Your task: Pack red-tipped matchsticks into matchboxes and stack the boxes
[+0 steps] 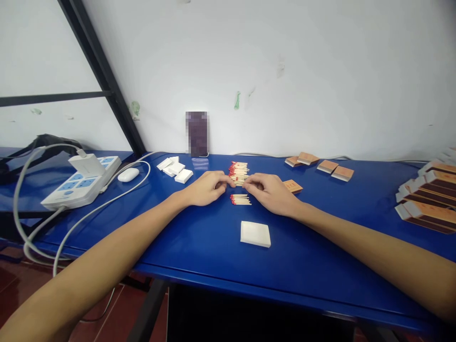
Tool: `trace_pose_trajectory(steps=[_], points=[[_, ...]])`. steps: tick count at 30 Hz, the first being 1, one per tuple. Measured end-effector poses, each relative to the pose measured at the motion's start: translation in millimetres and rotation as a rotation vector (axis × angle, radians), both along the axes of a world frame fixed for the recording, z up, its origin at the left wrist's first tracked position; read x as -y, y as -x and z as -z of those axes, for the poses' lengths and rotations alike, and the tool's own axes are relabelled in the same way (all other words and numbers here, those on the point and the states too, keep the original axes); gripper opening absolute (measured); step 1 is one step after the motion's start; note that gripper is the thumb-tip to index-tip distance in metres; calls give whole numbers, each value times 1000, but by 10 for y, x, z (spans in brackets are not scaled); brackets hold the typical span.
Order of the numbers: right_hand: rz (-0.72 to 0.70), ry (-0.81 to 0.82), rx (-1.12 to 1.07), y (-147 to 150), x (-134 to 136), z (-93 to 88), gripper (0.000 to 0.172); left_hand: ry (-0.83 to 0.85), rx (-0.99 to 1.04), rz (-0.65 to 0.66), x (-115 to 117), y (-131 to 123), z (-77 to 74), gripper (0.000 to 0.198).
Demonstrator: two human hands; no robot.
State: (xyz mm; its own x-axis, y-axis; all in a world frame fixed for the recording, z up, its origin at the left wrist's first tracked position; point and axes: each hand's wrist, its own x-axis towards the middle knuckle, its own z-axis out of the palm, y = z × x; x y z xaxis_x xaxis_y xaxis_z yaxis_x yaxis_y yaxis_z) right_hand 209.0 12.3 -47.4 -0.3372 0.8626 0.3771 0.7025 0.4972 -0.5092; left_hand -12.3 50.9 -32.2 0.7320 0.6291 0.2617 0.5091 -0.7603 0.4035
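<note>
While both hands are at the match pile (239, 168), I see it on a blue table (213, 256), red heads mostly on the left, pale sticks running right. The left hand (207, 187) is at the pile's left edge, curled, its forefinger reaching to the matches and its thumb held apart. The right hand (271, 193) is at the pile's right edge, thumb and forefinger close together; I cannot tell whether they pinch a match. On the near side of the pile lies a separate small row (241, 199) of matches and, nearer to me still, a pale box (255, 234). Left of the pile are several white boxes (183, 175), then a white case (128, 175) and a power strip (67, 193). Beyond the pile, slightly left, a phone (198, 135) leans on the wall (278, 85), pixelated. Right of the pile, an orange box (293, 186) lies partly behind the right hand; loose matchboxes (327, 166) lie farther right, and a stack (427, 209) farthest.
</note>
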Motion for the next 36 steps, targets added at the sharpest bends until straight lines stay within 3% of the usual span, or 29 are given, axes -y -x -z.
trace_pose_trajectory(steps=[10,36], points=[[57,-34,92,11,-12,11,28,-149,-43,22,-41,12,75,30],[50,-60,60,-14,-36,53,28,-131,-49,34,-18,4,41,28]])
